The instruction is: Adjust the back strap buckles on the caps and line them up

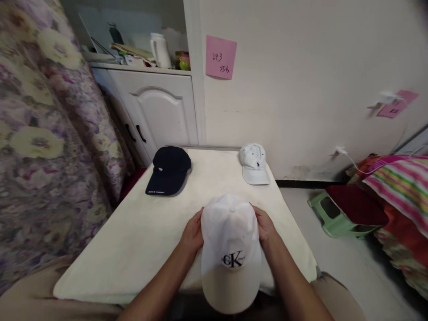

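Note:
Between my two hands is a white baseball cap (230,232) with dark "CK" lettering on its front and its brim towards me. My left hand (194,229) grips the cap's left side, and my right hand (263,223) grips its right side; some fingertips are hidden behind or under the cap. Farther back on the left of the table lies a dark navy cap (170,169) with small white marks. At the back right sits a pale cap (254,162) with a small dark emblem, its brim also facing me.
A cream cloth covers the table (133,249), which stands against a wall and a white cabinet (157,107). A floral curtain (50,133) hangs at the left. Right of the table, a green stool (329,218) stands beside a bed with striped bedding (401,183).

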Action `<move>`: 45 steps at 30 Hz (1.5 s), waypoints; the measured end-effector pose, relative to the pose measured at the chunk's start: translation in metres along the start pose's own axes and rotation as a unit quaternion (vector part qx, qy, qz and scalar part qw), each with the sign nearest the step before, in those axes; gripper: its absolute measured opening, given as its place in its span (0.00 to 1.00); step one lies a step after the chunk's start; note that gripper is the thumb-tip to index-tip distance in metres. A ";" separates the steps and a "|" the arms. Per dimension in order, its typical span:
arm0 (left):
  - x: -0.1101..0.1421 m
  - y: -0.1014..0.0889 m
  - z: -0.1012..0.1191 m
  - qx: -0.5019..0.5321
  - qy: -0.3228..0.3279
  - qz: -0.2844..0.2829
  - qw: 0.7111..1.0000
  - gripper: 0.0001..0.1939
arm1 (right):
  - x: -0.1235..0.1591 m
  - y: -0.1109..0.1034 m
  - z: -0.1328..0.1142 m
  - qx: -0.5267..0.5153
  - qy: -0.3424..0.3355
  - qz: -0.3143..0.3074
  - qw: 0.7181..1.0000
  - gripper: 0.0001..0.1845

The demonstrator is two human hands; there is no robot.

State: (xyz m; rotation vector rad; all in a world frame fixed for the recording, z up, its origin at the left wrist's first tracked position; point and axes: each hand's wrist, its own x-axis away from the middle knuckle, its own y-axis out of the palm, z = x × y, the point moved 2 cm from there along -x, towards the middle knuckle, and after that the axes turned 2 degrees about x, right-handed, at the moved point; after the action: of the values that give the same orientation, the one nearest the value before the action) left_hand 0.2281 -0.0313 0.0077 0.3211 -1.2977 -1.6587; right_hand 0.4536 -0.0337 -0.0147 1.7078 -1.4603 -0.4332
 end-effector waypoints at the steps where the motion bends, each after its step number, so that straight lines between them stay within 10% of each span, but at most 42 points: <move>1: -0.001 0.000 0.000 -0.001 0.003 0.002 1.000 0.17 | 0.003 0.000 0.002 -0.002 0.014 0.001 1.000 0.17; 12: -0.002 0.000 -0.003 -0.022 -0.005 0.013 1.000 0.18 | 0.057 0.003 0.014 -0.070 0.047 -0.034 0.996 0.21; 26: 0.017 0.015 -0.007 -0.019 -0.024 0.001 1.000 0.23 | 0.051 -0.001 0.028 -0.109 0.022 0.003 0.994 0.12; 35: 0.040 0.016 -0.015 0.032 -0.052 -0.156 0.986 0.28 | 0.058 0.023 0.021 -0.077 0.011 -0.003 0.997 0.13; 45: 0.060 0.069 -0.028 0.033 -0.032 -0.046 0.998 0.26 | 0.064 0.032 0.018 -0.048 0.007 -0.029 0.998 0.14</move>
State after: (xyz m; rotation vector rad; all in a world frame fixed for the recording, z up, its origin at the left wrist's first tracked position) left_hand 0.2535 -0.0932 0.0755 0.3746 -1.4071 -1.7182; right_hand 0.4371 -0.0991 0.0145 1.6771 -1.3618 -0.5142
